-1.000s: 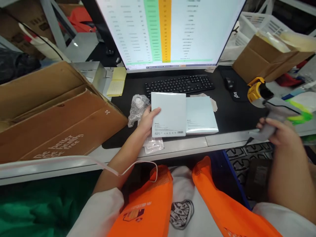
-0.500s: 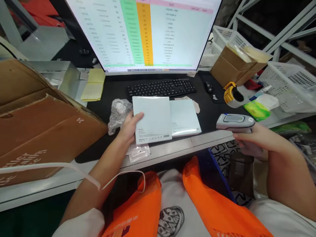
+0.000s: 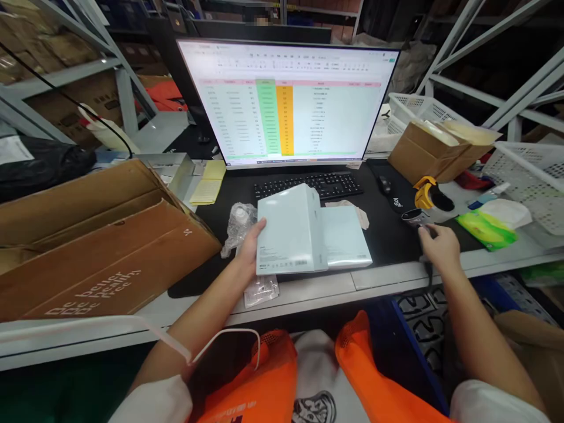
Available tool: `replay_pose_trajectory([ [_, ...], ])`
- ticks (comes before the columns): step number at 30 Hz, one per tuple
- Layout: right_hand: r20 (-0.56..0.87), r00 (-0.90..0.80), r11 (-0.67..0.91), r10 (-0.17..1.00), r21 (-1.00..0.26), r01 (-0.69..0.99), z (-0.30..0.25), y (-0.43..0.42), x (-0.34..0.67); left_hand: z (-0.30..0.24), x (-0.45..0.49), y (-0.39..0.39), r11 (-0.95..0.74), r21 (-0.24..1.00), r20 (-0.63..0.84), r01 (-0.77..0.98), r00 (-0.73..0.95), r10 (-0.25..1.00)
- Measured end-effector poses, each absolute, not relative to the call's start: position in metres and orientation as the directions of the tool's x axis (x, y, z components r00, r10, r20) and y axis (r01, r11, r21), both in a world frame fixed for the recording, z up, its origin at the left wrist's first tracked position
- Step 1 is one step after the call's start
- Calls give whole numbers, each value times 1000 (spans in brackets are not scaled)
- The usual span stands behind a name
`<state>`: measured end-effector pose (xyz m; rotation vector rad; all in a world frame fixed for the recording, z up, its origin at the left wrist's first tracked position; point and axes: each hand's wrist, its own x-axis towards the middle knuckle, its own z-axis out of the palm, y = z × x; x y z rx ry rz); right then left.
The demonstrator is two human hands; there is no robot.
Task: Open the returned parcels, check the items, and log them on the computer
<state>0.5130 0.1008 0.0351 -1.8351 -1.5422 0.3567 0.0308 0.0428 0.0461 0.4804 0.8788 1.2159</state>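
A pale blue flat box (image 3: 286, 232) is tilted up at the desk's front, its right side face showing. My left hand (image 3: 249, 249) grips its left edge, thumb on the front and the other fingers hidden behind. Partly behind it, a second pale blue box (image 3: 346, 235) lies on the black desk mat. To the right, my right hand (image 3: 442, 249) has its fingers closed on a grey barcode scanner (image 3: 415, 217), low beside the mouse pad. Bubble wrap (image 3: 240, 226) around a small item lies left of the boxes, and a clear packet (image 3: 261, 291) sits below the held box.
A monitor (image 3: 326, 106) stands behind the keyboard (image 3: 339, 185). An open cardboard box (image 3: 132, 264) fills the left side. A mouse (image 3: 385, 185), yellow tape dispenser (image 3: 426, 192), green wipes pack (image 3: 487, 229), carton (image 3: 425, 153) and white basket (image 3: 535, 182) are at right.
My view has tilted up. The held box has turned, so its side now shows. My right hand has moved forward over the desk with the scanner, which has turned and dropped beside the mouse pad.
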Motion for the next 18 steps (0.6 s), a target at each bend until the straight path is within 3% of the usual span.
replay_pose_trajectory([
  [2,205,216,-4,955,-717,697,19,91,480,46,45,45,380,696,-364,-609,157,918],
  [6,92,-74,116,993,-865,489,-10,71,407,40,78,55,536,591,-411,-604,346,843],
  [12,0,-42,16,999,-925,380,-10,39,373,30,89,53,613,511,-332,-602,520,787],
  [18,199,-40,201,979,-927,318,8,10,367,32,88,28,569,589,-183,-574,591,786],
])
